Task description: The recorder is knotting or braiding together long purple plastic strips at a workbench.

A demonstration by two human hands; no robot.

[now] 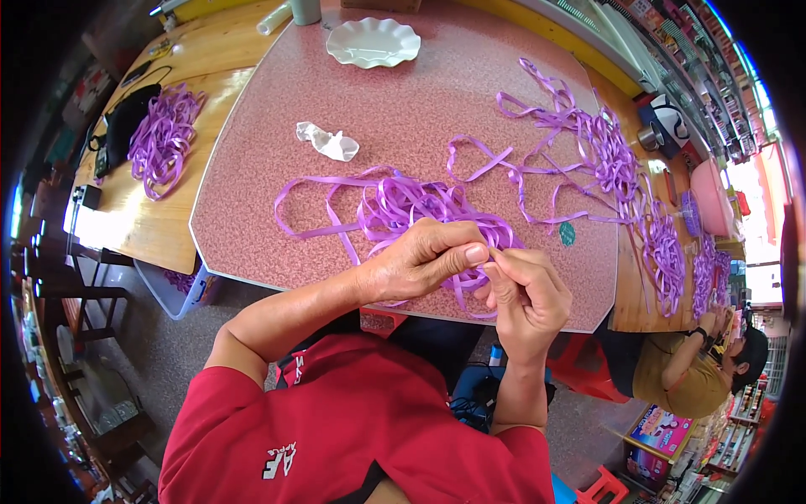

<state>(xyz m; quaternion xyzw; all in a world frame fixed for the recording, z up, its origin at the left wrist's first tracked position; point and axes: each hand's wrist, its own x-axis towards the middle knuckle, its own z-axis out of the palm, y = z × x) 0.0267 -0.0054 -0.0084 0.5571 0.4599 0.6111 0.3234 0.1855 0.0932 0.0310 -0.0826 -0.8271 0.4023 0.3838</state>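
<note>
My left hand (424, 260) and my right hand (529, 298) meet above the table's near edge, thumbs and fingertips pinched close together. Whatever sits between the fingertips is too small or hidden to make out. Right behind and beneath them lies a tangled heap of purple ribbon (411, 202), with loops trailing to the left and some strands hanging below my hands. Farther right, a second heap of purple ribbon (609, 151) sends loose loops toward the middle of the pink speckled table (260, 202).
A crumpled white tissue (327, 141) and a white scalloped dish (374, 42) lie farther back. More purple ribbon (166, 139) is piled on the wooden table at left. A small green piece (567, 233) rests at right. Another person (688, 370) sits at the far right near more ribbon.
</note>
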